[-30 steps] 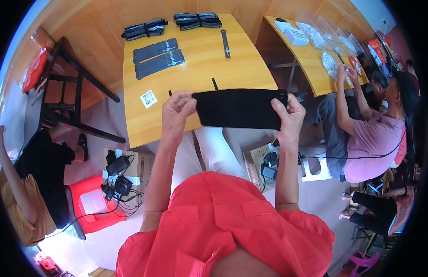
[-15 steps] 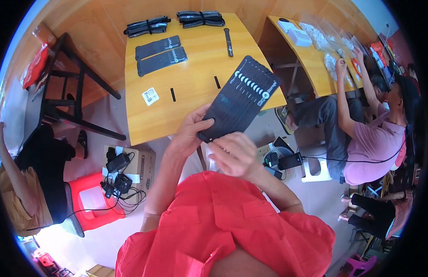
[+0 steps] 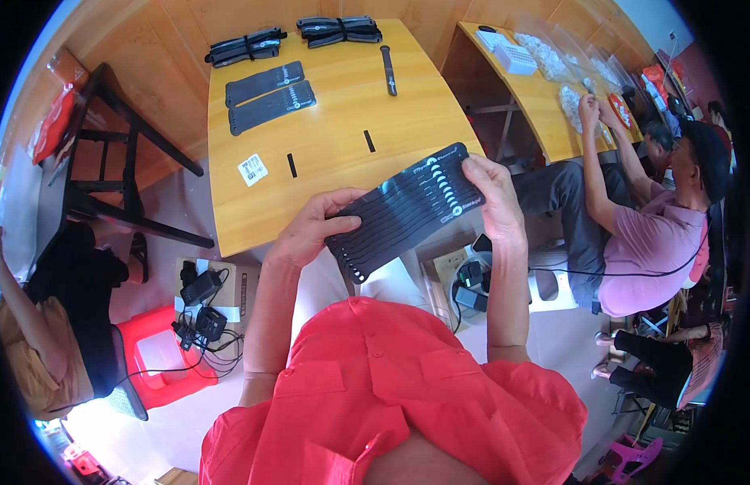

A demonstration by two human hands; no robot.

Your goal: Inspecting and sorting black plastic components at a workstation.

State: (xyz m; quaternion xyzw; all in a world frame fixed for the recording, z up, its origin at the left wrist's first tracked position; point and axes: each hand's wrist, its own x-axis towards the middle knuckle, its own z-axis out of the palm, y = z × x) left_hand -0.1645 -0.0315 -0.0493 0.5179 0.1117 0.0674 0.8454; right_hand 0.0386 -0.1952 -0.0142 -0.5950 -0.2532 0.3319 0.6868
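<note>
a: status of the hands?

b: both engaged. the left hand (image 3: 314,230) pinches the lower left end of a fanned stack of black straps (image 3: 407,208), fingers curled over the top layer. the right hand (image 3: 495,198) grips the upper right end, thumb on top. the stack is held tilted in the air just off the near edge of the wooden table (image 3: 334,162), above the person's lap.

a: anything else on the table?

b: two flat black straps (image 3: 270,95) lie side by side towards the far left, two tied bundles (image 3: 294,40) at the far edge, a white label (image 3: 252,170) and two small black pieces near the front. a seated person in a pink shirt (image 3: 650,250) works at the next table.

a: risks?

b: in my judgement, the fan is loose. if either pinch slackens, the layers could slide apart and drop to the floor among the chargers and cables (image 3: 201,311) below. nothing supports the stack underneath.
</note>
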